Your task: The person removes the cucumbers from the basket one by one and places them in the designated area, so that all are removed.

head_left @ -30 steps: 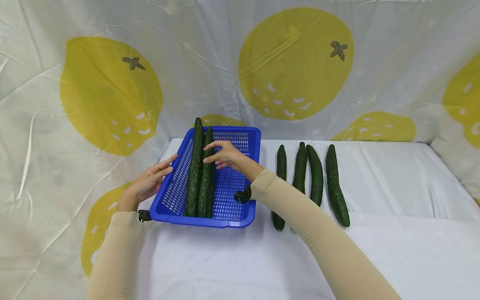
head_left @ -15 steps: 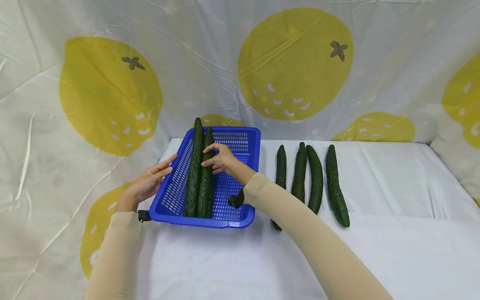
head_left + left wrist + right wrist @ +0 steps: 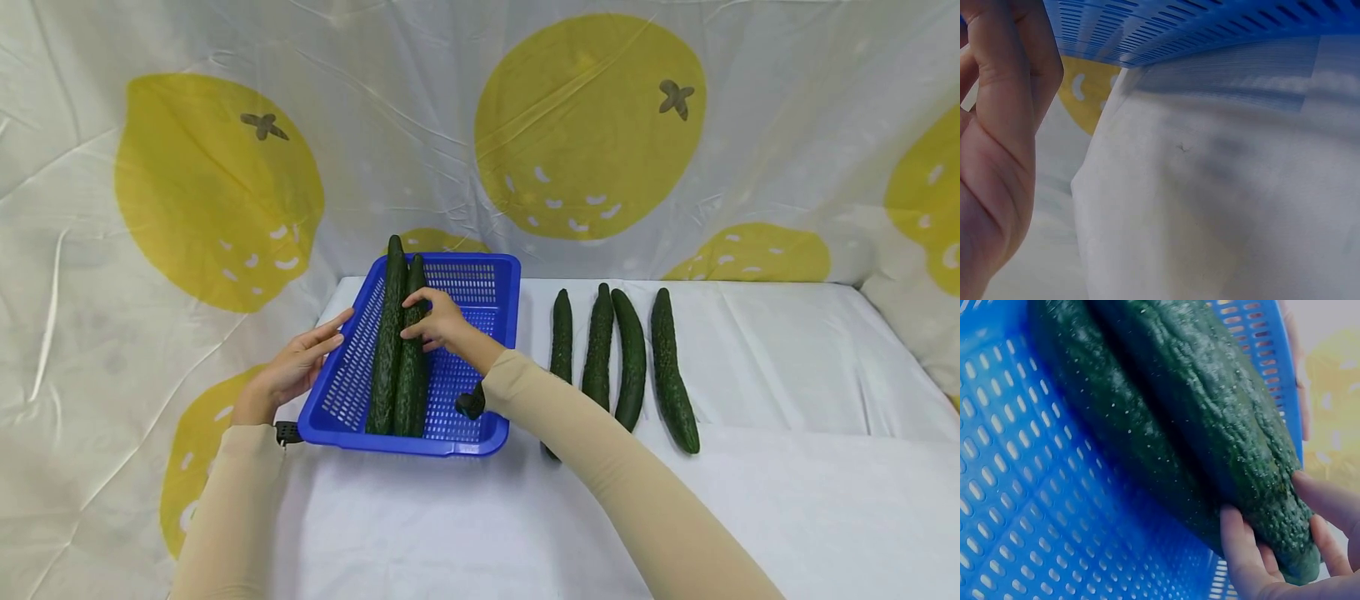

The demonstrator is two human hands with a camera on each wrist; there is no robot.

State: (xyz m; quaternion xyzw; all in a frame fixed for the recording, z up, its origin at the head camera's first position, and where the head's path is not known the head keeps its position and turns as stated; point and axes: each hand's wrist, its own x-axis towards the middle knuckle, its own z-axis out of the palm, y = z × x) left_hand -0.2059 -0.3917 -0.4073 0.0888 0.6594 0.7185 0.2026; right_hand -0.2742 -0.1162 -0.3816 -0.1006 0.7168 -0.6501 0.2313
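A blue slotted basket (image 3: pixel 467 446) sits tilted with two dark green cucumbers lying side by side in it, the longer left cucumber (image 3: pixel 386 358) and the right cucumber (image 3: pixel 410 392). My right hand (image 3: pixel 442 321) reaches over from the right, thumb and fingers curled round a cucumber near its far end; the right wrist view shows the fingers (image 3: pixel 1244 556) on one side and others opposite. My left hand (image 3: pixel 296 362) rests along the basket's left side with its fingers extended. In the left wrist view the left palm (image 3: pixel 997 156) stands beside the slotted wall.
Several more cucumbers lie in a row on the white cloth right of the basket, including one at the far right (image 3: pixel 672 375). My right sleeve (image 3: pixel 592 442) covers the near ends of some. A lemon-print curtain (image 3: pixel 420 125) hangs behind and at the left.
My right hand has shifted slightly left and toward me over the cucumbers, its fingers settling lower. The left hand, the basket and the cucumbers look unmoved.
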